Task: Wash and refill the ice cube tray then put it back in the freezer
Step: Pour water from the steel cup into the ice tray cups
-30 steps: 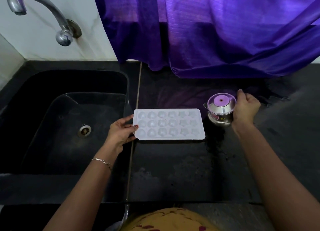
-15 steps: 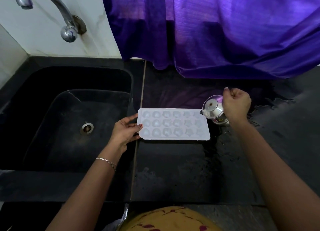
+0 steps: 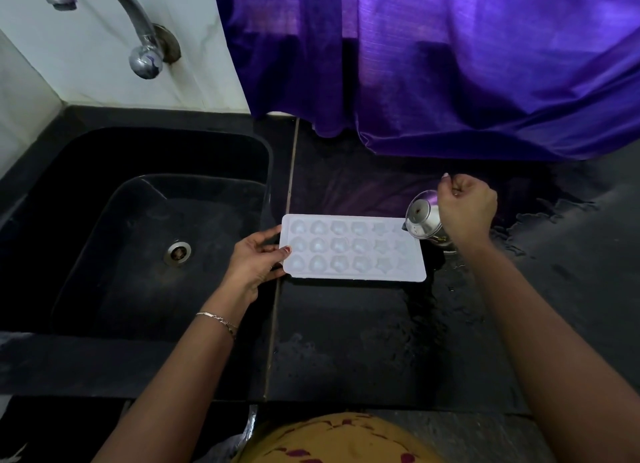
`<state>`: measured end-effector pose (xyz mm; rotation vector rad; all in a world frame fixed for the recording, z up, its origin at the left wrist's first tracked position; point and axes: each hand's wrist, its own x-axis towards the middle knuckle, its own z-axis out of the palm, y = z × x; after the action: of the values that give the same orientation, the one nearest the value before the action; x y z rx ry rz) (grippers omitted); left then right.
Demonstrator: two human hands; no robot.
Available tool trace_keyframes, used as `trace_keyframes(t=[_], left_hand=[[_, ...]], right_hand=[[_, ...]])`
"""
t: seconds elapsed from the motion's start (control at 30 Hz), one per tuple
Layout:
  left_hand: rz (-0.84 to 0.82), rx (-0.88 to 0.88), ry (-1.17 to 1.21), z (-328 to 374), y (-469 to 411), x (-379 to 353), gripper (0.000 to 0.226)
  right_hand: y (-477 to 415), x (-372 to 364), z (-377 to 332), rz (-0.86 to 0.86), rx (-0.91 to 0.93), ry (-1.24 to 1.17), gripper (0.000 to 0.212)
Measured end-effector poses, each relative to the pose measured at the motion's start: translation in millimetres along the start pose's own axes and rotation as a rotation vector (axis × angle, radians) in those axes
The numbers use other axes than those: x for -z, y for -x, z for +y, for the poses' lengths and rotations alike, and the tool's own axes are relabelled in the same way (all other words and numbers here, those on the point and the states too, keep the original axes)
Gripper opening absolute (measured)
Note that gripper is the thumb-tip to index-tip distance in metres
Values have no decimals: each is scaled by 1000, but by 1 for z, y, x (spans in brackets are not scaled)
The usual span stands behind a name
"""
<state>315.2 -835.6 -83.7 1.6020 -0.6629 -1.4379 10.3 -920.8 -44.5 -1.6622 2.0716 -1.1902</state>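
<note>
A white ice cube tray (image 3: 353,251) with several shaped cells lies flat on the black counter (image 3: 346,341), just right of the sink. My left hand (image 3: 254,260) holds its left end, thumb on top of the rim. My right hand (image 3: 465,209) grips a small steel cup (image 3: 424,220) and tilts it to the left, its mouth over the tray's far right corner. Whether water is running out of the cup cannot be made out.
A black sink (image 3: 138,227) with a steel drain (image 3: 177,252) lies to the left, under a steel tap (image 3: 138,29) on the white wall. A purple curtain (image 3: 450,64) hangs over the counter's back. Water is spilled on the counter right of the tray.
My right hand has lifted the steel cup from the counter and tipped it leftward over the tray's right end. My left hand has stayed on the tray's left end.
</note>
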Motion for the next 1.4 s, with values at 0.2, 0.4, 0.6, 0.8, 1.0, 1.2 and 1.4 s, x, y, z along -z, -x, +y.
trace_keyframes(t=[0.2, 0.4, 0.6, 0.8, 1.0, 1.2, 1.4], left_hand=[[-5, -2, 15, 0, 1, 0, 45], [0, 5, 20, 1, 1, 0, 46], [0, 2, 16, 1, 2, 0, 45], [4, 9, 4, -1, -1, 0, 46], [0, 9, 6, -1, -2, 1, 45], [-8, 10, 11, -1, -1, 1, 46], [-13, 5, 13, -1, -1, 1, 45]], right_hand=[[-1, -4, -2, -5, 91, 79, 47], [0, -5, -6, 1, 163, 107, 48], [1, -5, -11, 11, 249, 148, 49], [1, -9, -11, 49, 371, 168, 48], [1, -12, -13, 40, 440, 204, 55], [0, -12, -12, 48, 445, 231, 52], [1, -12, -14, 37, 434, 220, 54]])
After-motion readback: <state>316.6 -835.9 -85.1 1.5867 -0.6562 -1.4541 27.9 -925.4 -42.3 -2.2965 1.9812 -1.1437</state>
